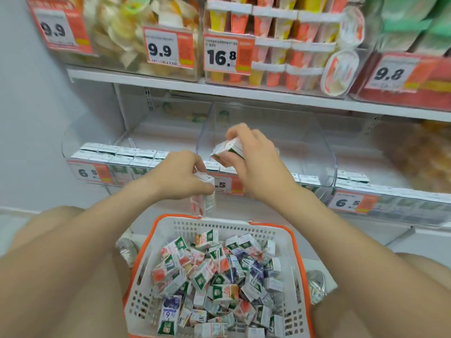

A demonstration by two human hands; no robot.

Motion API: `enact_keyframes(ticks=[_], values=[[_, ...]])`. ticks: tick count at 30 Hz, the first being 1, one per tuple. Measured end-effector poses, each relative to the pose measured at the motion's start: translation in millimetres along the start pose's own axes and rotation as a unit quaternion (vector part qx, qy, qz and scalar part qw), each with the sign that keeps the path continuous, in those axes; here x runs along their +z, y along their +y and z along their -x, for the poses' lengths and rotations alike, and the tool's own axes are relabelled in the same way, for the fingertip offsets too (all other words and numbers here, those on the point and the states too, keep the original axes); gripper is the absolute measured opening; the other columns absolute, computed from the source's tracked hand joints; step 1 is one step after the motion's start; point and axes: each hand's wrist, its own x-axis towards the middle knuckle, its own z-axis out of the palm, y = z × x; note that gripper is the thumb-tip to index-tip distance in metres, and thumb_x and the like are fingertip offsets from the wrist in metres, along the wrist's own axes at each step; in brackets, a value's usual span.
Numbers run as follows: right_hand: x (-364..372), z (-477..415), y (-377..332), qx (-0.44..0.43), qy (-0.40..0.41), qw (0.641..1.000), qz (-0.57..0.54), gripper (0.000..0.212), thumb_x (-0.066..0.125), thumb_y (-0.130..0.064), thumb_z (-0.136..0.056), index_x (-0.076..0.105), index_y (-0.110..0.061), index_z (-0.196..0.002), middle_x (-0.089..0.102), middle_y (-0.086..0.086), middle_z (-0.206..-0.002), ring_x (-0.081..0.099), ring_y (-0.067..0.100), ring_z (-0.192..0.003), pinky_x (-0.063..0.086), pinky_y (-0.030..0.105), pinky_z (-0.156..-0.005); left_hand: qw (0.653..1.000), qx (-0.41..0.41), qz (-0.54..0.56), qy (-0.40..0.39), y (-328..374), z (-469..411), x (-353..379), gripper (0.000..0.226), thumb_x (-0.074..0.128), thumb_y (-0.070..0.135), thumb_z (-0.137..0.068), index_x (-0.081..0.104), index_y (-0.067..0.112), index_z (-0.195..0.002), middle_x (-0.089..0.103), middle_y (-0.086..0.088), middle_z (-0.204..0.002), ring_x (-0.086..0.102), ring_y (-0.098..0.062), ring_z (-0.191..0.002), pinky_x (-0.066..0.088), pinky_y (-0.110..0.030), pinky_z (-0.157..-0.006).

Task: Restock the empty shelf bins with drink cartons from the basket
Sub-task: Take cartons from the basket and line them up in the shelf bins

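Observation:
A white basket with an orange rim [290,242] stands low in the middle, full of several small drink cartons [214,276]. My left hand [180,176] holds one upright carton [203,198] by its top, just above the basket's far rim. Over the front of the middle clear bin [317,147], my right hand [253,152] grips a tilted carton [228,151]. That bin has a row of cartons [306,179] along its front and is bare behind. The left bin [73,142] holds rows of cartons [117,152] at its front.
Price tags [90,172] hang on the bin fronts. The shelf above [170,81] carries clear boxes of snacks with tags. A third bin [390,198] with cartons is at the right. My knees flank the basket. A wall stands at the left.

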Motion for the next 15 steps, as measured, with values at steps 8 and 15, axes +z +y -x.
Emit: enact_keyframes(ticks=[8, 15], values=[[45, -70, 30, 0.064, -0.03, 0.996, 0.063, 0.032, 0.062, -0.016, -0.098, 0.052, -0.006, -0.127, 0.065, 0.016, -0.117, 0.059, 0.038, -0.108, 0.047, 0.044, -0.079, 0.994, -0.095, 0.035, 0.044, -12, -8, 11, 0.05, 0.084, 0.041, -0.06, 0.076, 0.002, -0.09, 0.071, -0.01, -0.07, 0.065, -0.026, -0.066, 0.058, -0.041, -0.065], [74, -95, 36, 0.106, -0.171, 0.979, 0.044, 0.03, 0.045, -0.015, -0.098, 0.07, 0.001, -0.094, 0.071, 0.019, -0.09, 0.062, 0.042, -0.093, 0.055, 0.046, -0.079, 0.984, -0.118, 0.132, 0.033, -19, -8, -3, 0.038, 0.086, 0.041, -0.069, 0.077, 0.008, -0.085, 0.074, -0.014, -0.077, 0.057, -0.017, -0.057, 0.056, -0.034, -0.062]])
